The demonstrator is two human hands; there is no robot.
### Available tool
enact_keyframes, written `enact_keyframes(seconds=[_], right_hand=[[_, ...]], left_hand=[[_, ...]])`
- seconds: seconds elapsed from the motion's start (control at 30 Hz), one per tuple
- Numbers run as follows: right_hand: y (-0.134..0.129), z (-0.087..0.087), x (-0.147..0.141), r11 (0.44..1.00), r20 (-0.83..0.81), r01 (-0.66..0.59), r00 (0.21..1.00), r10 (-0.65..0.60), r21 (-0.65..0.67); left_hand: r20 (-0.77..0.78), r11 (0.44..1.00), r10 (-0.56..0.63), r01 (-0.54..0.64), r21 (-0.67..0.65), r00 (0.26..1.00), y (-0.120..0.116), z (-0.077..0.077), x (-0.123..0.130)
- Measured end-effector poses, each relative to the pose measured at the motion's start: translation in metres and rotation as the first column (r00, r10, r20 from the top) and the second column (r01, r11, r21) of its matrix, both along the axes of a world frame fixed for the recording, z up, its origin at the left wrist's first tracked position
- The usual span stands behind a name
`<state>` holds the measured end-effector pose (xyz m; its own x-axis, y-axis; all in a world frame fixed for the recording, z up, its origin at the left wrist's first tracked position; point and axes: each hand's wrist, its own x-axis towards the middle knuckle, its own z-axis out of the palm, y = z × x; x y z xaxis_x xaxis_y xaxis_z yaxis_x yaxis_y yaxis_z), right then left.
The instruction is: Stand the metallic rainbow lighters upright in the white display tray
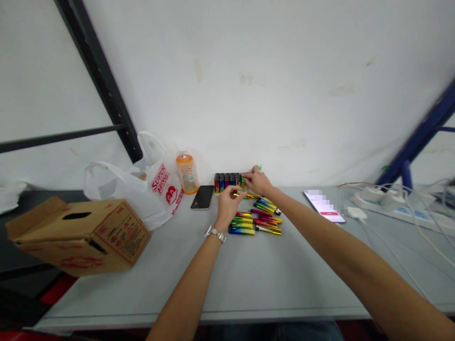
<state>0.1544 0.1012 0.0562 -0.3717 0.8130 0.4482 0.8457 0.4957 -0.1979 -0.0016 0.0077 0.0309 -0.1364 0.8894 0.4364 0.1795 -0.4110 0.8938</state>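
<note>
Several shiny lighters stand upright in close rows near the wall, dark tops up. My right hand is at the right end of these rows, its fingers closed on a lighter there. In front of the rows, my left hand pinches another lighter, mostly covered by the fingers; a silver watch is on that wrist. More lighters in metallic red, green, blue and gold lie flat in loose stacks just right of my left hand. Others lie below my right wrist.
Left of the rows are a dark phone, an orange drink bottle, a white plastic bag and a cardboard box. To the right lie a lit phone, a white charger and a power strip with cables.
</note>
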Motion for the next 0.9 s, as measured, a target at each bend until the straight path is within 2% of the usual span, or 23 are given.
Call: enact_keyframes(seconds=[0.1, 0.2, 0.3, 0.43, 0.53, 0.63, 0.73, 0.8, 0.9], right_hand=[[-0.009, -0.006, 0.003, 1.0, -0.052, -0.021, 0.998, 0.021, 0.002], [-0.022, -0.018, 0.009, 0.998, -0.297, -0.032, 0.954, 0.044, 0.046], [-0.042, -0.029, 0.018, 0.994, -0.524, -0.037, 0.847, 0.086, 0.104], [-0.07, -0.032, 0.031, 0.996, -0.676, 0.003, 0.734, 0.06, 0.091], [-0.085, -0.031, 0.038, 0.999, -0.734, 0.022, 0.679, 0.022, 0.05], [-0.093, -0.03, 0.042, 1.0, -0.763, 0.026, 0.646, -0.005, 0.016], [-0.097, -0.031, 0.042, 1.0, -0.763, 0.015, 0.647, 0.002, 0.016], [-0.098, -0.032, 0.041, 1.0, -0.761, 0.009, 0.649, 0.008, 0.018], [-0.1, -0.033, 0.039, 1.0, -0.758, -0.017, 0.652, 0.011, 0.0]], left_hand=[[0.258, 0.996, -0.061, 0.074, -0.041, 0.964, -0.001, 0.002, 0.008], [0.493, 0.984, -0.081, 0.149, -0.1, 0.866, -0.006, 0.003, 0.017], [0.702, 0.964, -0.125, 0.253, -0.082, 0.701, -0.012, 0.007, 0.027], [0.888, 0.931, -0.111, 0.36, -0.065, 0.446, -0.021, 0.017, 0.035], [0.938, 0.927, -0.023, 0.36, -0.11, 0.346, -0.023, 0.024, 0.033], [0.941, 0.925, 0.029, 0.348, -0.154, 0.338, -0.022, 0.026, 0.031], [0.921, 0.921, -0.027, 0.367, -0.128, 0.39, -0.022, 0.023, 0.032], [0.867, 0.928, -0.094, 0.359, -0.103, 0.49, -0.023, 0.019, 0.035], [0.681, 0.931, -0.184, 0.348, -0.11, 0.708, -0.027, 0.014, 0.04]])
